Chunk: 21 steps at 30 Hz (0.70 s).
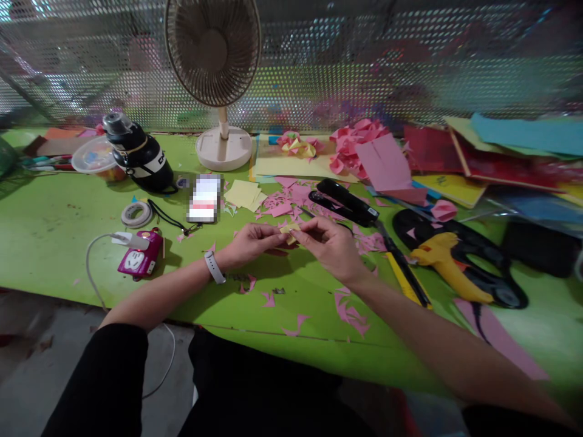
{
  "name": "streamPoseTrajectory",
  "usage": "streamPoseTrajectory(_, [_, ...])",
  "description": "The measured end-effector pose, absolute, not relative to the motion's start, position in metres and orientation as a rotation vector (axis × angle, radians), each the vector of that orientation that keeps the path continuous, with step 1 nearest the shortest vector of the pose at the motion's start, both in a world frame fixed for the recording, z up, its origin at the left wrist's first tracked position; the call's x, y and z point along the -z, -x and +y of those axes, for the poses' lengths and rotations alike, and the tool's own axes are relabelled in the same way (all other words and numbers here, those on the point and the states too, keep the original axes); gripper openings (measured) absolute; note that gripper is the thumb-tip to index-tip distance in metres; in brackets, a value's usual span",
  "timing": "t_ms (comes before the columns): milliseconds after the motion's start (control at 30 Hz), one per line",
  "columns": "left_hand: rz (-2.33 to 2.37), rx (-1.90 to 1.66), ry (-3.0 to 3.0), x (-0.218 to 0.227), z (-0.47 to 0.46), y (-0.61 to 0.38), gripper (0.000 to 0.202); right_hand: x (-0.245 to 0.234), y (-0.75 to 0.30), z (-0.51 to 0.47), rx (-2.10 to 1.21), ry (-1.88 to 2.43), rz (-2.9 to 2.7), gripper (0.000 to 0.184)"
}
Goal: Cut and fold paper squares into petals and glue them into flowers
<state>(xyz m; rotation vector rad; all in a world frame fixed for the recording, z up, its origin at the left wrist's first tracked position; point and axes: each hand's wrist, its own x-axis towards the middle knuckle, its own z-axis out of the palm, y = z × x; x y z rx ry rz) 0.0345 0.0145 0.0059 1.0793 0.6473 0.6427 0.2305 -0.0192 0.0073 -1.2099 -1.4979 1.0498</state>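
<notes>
Both my hands meet over the middle of the green table (pixel 54 230). Between them is a small folded piece of yellow paper (pixel 290 231). My left hand (pixel 252 241), with a white wristband, pinches its left side. My right hand (pixel 328 244) pinches its right side with fingers closed. Pink paper scraps (pixel 291 199) lie scattered just behind and around my hands, and a small stack of yellow paper squares (pixel 245 194) sits beyond my left hand.
A fan (pixel 217 79) stands at the back, a black bottle (pixel 139 155) and tape roll (pixel 136 213) to the left. A black stapler (pixel 346 203), yellow glue gun (pixel 449 264) and ruler (pixel 405 279) lie right. Coloured paper sheets (pixel 501 152) pile at the far right. A pink device (pixel 140 255) sits near the front edge.
</notes>
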Motion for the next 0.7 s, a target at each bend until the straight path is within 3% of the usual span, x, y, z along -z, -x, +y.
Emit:
streamPoseTrajectory(167, [0.657, -0.621, -1.078, -0.006, 0.016, -0.032, 0.036, -0.023, -0.236, -0.017, -1.020, 1.311, -1.473, 0.033])
streamPoseTrajectory(300, [0.640, -0.524, -1.063, -0.011, 0.016, -0.031, 0.038, -0.032, -0.239, -0.017, -1.269, 1.354, -1.657, 0.045])
streamPoseTrajectory(700, [0.640, -0.378, -0.945, -0.016, 0.015, -0.030, 0.035, -0.026, -0.233, -0.022, -1.268, 1.215, -1.834, 0.038])
